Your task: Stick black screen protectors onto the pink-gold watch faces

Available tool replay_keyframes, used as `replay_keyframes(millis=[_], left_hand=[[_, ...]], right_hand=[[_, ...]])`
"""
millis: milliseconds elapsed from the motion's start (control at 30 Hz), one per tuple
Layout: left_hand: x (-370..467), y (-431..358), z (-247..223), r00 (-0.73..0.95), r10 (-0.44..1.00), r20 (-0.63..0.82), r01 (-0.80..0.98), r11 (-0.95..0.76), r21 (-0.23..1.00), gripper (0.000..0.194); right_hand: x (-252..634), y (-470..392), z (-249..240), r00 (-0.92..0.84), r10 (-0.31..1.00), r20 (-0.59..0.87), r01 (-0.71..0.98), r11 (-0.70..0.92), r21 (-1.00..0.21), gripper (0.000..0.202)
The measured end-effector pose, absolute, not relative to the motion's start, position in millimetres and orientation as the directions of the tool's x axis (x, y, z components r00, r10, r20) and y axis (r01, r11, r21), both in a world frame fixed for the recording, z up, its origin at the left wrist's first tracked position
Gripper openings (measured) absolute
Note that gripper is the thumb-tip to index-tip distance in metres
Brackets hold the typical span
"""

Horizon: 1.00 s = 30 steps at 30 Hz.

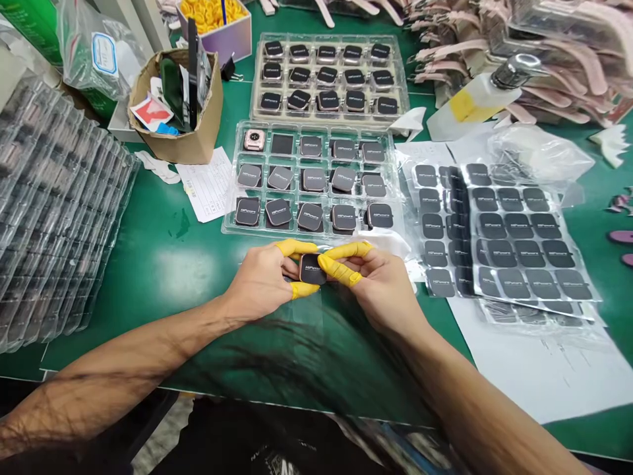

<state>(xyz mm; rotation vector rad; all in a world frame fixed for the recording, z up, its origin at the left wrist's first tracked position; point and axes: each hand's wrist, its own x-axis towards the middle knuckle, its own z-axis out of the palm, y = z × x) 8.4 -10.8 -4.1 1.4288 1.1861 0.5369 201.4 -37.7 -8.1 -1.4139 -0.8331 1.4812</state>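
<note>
My left hand, with yellow finger covers, grips a small square watch body by its left side. Its face carries a black film with pale lettering. My right hand, also in yellow finger covers, pinches the watch body at its upper right edge. Just beyond both hands lies a clear plastic tray with several black-faced watch bodies in its compartments. In that tray's far left compartment a pink watch body shows a round sensor; the compartment beside it shows only a dark square pad.
Behind stands a second filled tray. Sheets of black square films lie at right near a bottle and piled pink straps. Stacked trays rise at left, near a cardboard box and a box of yellow finger covers.
</note>
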Motion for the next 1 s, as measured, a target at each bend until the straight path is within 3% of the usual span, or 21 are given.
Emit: replay_keyframes(millis=[367,433,533,667,767,800,867,933,1000], left_hand=[[9,-10,-4,0.387,0.875,-0.292,0.327,0.166,0.930,0.058],[10,-11,-5,0.378,0.870,-0.317,0.295,0.212,0.932,0.056],[8,-13,-2,0.353,0.865,-0.357,0.136,0.330,0.934,0.060],[-3,7,16,0.282,0.907,-0.312,-0.044,0.337,0.941,0.070],[-8,63,36,0.235,0.963,-0.131,0.251,0.070,0.965,0.072],[-7,89,42,0.240,0.970,-0.030,0.401,-0.071,0.913,0.069],[-2,140,51,0.309,0.947,0.089,0.678,-0.285,0.677,0.061],[3,181,53,0.328,0.944,-0.037,0.831,-0.270,0.486,0.059],[6,202,48,0.343,0.929,-0.139,0.881,-0.267,0.390,0.055]], right_hand=[[201,-40,-11,0.117,0.935,-0.335,-0.043,-0.332,-0.942,0.050],[204,-44,-10,0.188,0.954,-0.236,0.051,-0.249,-0.967,0.048],[207,-53,-13,0.171,0.985,0.024,0.339,-0.035,-0.940,0.026],[201,-59,-25,-0.235,0.945,0.228,0.596,0.326,-0.734,0.018],[198,-56,-30,-0.473,0.836,0.279,0.632,0.542,-0.554,0.022],[198,-54,-30,-0.499,0.815,0.297,0.627,0.575,-0.526,0.024],[200,-52,-29,-0.516,0.792,0.327,0.611,0.607,-0.508,0.026],[201,-51,-28,-0.515,0.785,0.344,0.607,0.618,-0.500,0.025],[201,-51,-30,-0.511,0.787,0.345,0.616,0.615,-0.492,0.021]])
